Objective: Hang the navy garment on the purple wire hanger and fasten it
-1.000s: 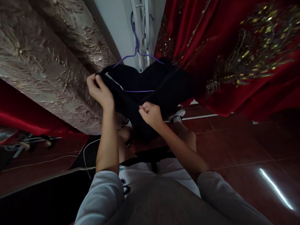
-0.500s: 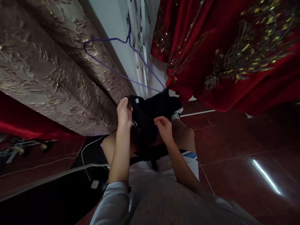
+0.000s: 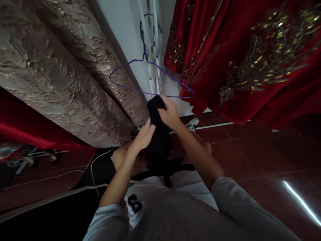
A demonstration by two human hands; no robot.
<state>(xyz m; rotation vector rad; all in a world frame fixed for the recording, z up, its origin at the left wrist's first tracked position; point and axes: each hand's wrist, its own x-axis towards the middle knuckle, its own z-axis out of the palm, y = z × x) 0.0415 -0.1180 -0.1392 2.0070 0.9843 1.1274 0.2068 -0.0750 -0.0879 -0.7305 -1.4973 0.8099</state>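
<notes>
A black garment (image 3: 160,134), its exact kind unclear, hangs bunched between my two hands above my lap. My right hand (image 3: 169,113) is closed round its upper end, just below the bar of a purple hanger (image 3: 144,92). Lower down on the left side, my left hand (image 3: 144,135) grips the garment's edge, with the thumb on top and the fingertips partly hidden. Nothing is on the hanger, which hangs by its hook from a white metal rack (image 3: 153,40).
Textured beige curtains (image 3: 82,77) stand at the left. Red fabric with gold sequins (image 3: 213,60) drapes at the right. A white cable (image 3: 91,167) runs beside my left leg over a black surface (image 3: 62,211). Red tiles (image 3: 250,157) cover the floor.
The hanger's right end has come free of the black garment, and the hanger now hangs nearly level. My right hand has moved up and gripped the garment's top; my left hand has moved lower and right.
</notes>
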